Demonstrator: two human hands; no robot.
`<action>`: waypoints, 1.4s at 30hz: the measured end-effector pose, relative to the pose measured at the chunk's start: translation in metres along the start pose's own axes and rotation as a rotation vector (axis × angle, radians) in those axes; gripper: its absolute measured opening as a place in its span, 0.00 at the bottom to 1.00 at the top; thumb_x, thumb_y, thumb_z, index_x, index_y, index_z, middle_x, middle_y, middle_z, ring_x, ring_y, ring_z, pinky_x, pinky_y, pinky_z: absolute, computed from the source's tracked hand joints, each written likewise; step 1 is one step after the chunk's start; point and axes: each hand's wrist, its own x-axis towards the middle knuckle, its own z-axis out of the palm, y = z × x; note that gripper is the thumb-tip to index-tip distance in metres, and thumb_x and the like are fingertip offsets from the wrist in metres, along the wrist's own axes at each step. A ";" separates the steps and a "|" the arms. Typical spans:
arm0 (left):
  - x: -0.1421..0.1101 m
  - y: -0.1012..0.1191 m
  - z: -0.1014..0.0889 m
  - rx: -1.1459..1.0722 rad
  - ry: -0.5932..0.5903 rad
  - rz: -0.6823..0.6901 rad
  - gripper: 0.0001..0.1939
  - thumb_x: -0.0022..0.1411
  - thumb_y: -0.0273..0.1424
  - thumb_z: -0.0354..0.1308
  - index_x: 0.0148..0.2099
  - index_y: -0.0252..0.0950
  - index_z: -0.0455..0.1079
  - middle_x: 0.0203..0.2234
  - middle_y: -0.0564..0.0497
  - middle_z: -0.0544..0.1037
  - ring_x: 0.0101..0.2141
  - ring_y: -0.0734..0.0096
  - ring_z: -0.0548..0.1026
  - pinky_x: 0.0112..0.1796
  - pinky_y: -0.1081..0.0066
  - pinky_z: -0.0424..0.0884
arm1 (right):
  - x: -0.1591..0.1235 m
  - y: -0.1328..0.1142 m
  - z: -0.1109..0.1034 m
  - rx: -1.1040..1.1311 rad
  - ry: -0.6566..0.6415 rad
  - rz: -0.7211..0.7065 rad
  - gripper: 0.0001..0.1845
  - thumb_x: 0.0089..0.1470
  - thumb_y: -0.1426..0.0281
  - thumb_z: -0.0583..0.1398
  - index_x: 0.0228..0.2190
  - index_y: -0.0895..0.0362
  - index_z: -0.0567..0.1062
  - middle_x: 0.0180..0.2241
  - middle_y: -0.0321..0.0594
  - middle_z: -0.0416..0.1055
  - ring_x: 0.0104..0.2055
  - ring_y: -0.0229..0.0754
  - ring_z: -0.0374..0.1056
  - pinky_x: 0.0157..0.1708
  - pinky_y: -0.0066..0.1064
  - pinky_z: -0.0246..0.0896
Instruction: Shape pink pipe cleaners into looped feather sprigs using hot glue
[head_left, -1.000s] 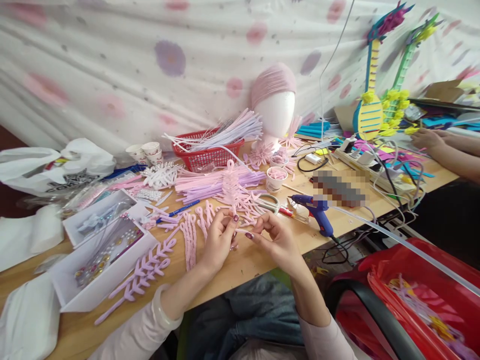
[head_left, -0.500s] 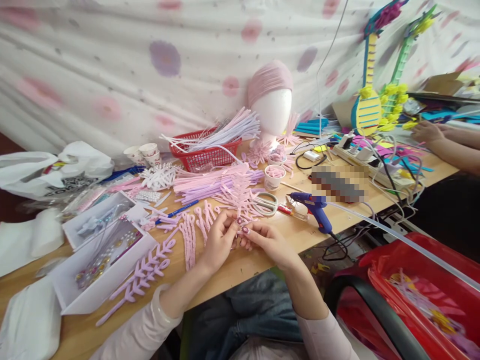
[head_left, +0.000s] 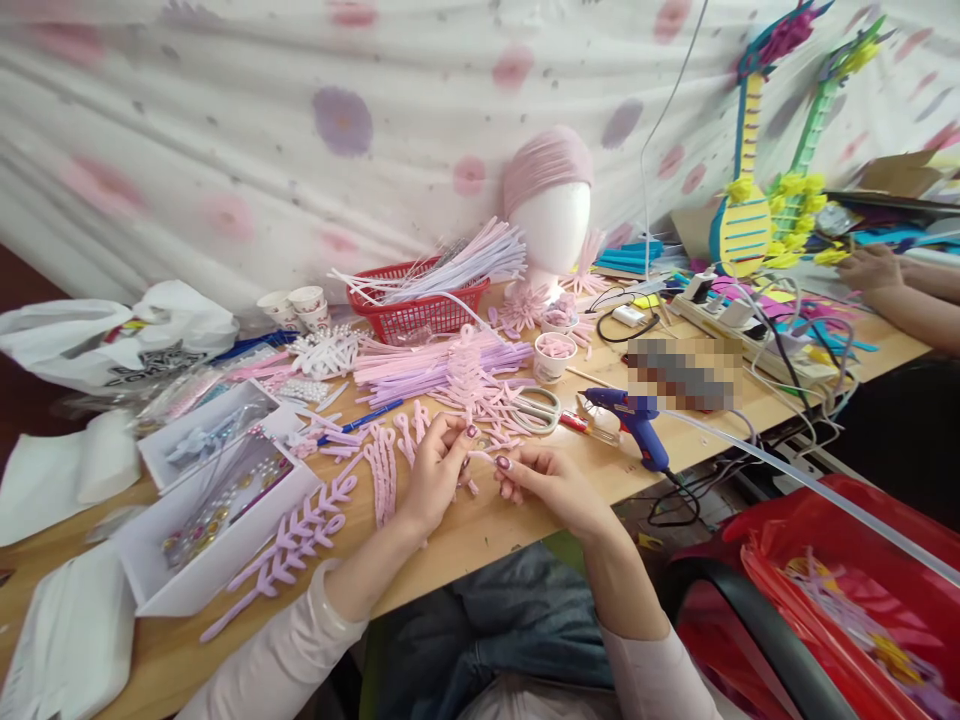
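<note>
My left hand (head_left: 437,470) pinches the lower stem of a pink pipe-cleaner leaf branch (head_left: 465,368), which stands upright above my fingers with its looped leaves spread. My right hand (head_left: 541,488) is closed in a pinch on a short pink pipe cleaner (head_left: 481,456) that runs across to my left fingertips. Where this piece meets the stem is hidden by my fingers. On the table to the left lie pink looped strips (head_left: 381,475) and finished lilac leaf branches (head_left: 304,545). Scissors (head_left: 537,410) rest just beyond my right hand.
A blue glue gun (head_left: 630,420) with a clear glue stick lies at right, by a power strip (head_left: 739,315). Behind are a red basket (head_left: 416,315), paper cup (head_left: 555,360) and foam head (head_left: 551,225). White boxes (head_left: 210,540) sit left. Another person's hands (head_left: 874,270) work far right.
My hands came together at the stem, then my right hand drew away to the right, the short pink piece stretched between them. The view shifted slightly.
</note>
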 end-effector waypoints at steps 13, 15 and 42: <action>-0.003 0.003 0.002 0.066 0.010 0.053 0.12 0.59 0.40 0.57 0.33 0.38 0.60 0.17 0.62 0.64 0.14 0.84 0.59 0.13 0.83 0.54 | 0.001 -0.002 -0.001 -0.028 0.127 -0.067 0.19 0.45 0.55 0.67 0.22 0.59 0.75 0.20 0.35 0.73 0.20 0.32 0.62 0.24 0.25 0.57; -0.003 0.003 0.003 0.073 0.000 0.042 0.12 0.59 0.40 0.58 0.33 0.38 0.60 0.17 0.62 0.64 0.14 0.84 0.59 0.13 0.83 0.54 | -0.001 -0.003 -0.002 -0.071 0.148 -0.075 0.19 0.46 0.55 0.67 0.22 0.59 0.77 0.21 0.37 0.75 0.21 0.33 0.63 0.24 0.25 0.58; -0.011 0.003 0.006 0.262 -0.239 -0.048 0.05 0.59 0.33 0.54 0.34 0.38 0.62 0.17 0.60 0.69 0.14 0.80 0.65 0.16 0.79 0.64 | -0.007 -0.005 -0.025 -0.625 0.369 -0.449 0.08 0.57 0.68 0.59 0.32 0.56 0.78 0.31 0.41 0.78 0.35 0.44 0.73 0.36 0.32 0.66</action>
